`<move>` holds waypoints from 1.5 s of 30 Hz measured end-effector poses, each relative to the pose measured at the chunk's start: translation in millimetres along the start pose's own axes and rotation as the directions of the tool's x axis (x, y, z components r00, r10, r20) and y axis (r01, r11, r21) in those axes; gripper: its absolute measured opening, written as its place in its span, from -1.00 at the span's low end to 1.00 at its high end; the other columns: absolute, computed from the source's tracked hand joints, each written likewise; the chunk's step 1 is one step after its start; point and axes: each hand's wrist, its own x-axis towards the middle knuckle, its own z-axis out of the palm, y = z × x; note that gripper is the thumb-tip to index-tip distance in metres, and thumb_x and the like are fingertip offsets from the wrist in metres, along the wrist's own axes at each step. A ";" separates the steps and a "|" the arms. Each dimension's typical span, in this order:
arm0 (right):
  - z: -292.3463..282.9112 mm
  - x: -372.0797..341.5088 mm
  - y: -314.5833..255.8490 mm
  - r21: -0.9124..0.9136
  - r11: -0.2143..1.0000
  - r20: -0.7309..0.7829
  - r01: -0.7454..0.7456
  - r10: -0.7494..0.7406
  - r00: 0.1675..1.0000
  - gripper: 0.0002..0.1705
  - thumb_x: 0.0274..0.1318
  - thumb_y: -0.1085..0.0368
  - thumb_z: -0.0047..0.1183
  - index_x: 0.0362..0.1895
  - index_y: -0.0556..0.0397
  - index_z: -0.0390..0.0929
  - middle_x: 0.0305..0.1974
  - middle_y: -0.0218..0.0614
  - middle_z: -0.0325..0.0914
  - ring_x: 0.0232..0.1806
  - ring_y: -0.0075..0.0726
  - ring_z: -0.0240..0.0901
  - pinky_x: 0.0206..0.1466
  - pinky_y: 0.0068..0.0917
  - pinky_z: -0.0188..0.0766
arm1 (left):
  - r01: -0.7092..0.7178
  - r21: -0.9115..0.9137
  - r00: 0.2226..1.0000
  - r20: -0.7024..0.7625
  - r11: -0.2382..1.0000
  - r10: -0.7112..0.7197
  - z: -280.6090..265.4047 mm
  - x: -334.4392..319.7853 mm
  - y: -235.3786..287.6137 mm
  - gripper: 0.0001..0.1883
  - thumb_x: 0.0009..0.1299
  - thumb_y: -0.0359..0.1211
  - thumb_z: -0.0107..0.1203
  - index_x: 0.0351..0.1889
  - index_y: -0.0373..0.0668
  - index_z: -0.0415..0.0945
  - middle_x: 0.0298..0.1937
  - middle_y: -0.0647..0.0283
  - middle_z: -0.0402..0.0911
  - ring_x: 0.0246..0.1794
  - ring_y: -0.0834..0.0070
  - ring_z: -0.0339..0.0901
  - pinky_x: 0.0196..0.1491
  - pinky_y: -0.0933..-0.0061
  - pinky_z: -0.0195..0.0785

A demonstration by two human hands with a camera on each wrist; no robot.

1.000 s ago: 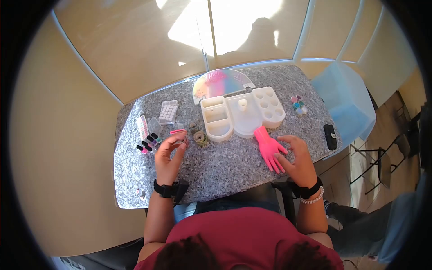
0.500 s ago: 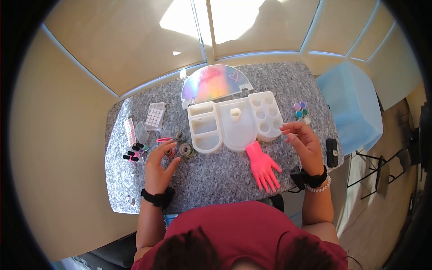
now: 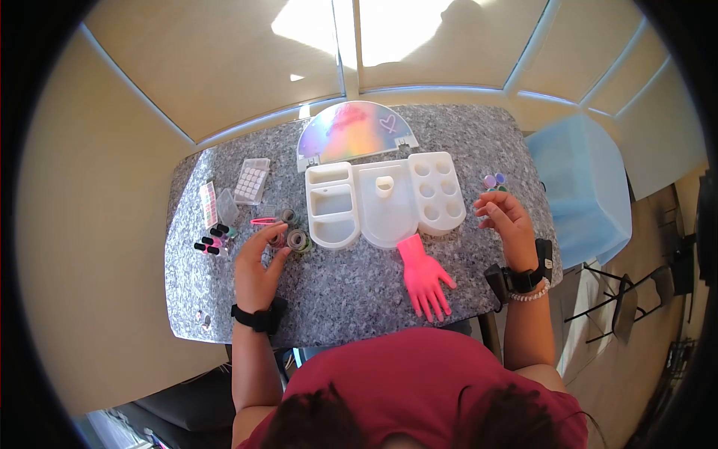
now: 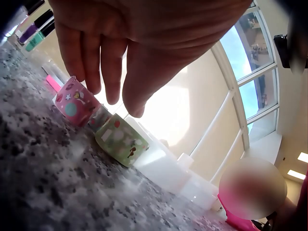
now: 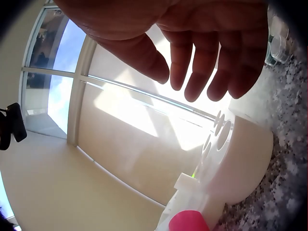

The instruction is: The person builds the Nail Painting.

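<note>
In the head view the left hand (image 3: 256, 271) hovers, fingers relaxed, over small rolls at the left; the left wrist view shows a pink patterned roll (image 4: 77, 102) and a green one (image 4: 121, 140) below its fingertips. The right hand (image 3: 509, 224) is held in the air right of the white tray (image 3: 364, 235), fingers loosely bent, holding nothing, near some small round pots (image 3: 490, 181). Between the hands a pink model hand (image 3: 425, 279) lies on the table, its wrist end at the tray's front edge. The tray has compartments, round wells and a rainbow-coloured half-round panel (image 3: 345, 135) behind it.
On the speckled table (image 3: 336, 299), nail polish bottles (image 3: 215, 241), a sticker sheet (image 3: 208, 205) and a clear box of white pieces (image 3: 253, 182) lie at the left. A blue-covered object (image 3: 583, 187) stands beyond the right edge, folding chairs (image 3: 624, 307) at the far right.
The right hand has moved away from the pink model hand, up and to the right. The left hand stays near the rolls, its fingers loose. The head view has shifted.
</note>
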 end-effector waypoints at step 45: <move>14.4 218.4 1.8 0.144 0.862 0.439 -0.485 0.384 0.813 -0.14 0.54 -0.17 0.09 0.60 0.20 0.31 0.58 0.10 0.37 0.60 0.03 0.30 0.64 -0.01 0.30 | 0.677 -0.441 0.736 0.400 0.589 -0.547 20.0 186.7 -61.0 -0.25 0.66 0.00 0.21 0.66 -0.20 0.28 0.59 -0.08 0.42 0.51 0.13 0.48 0.45 0.07 0.48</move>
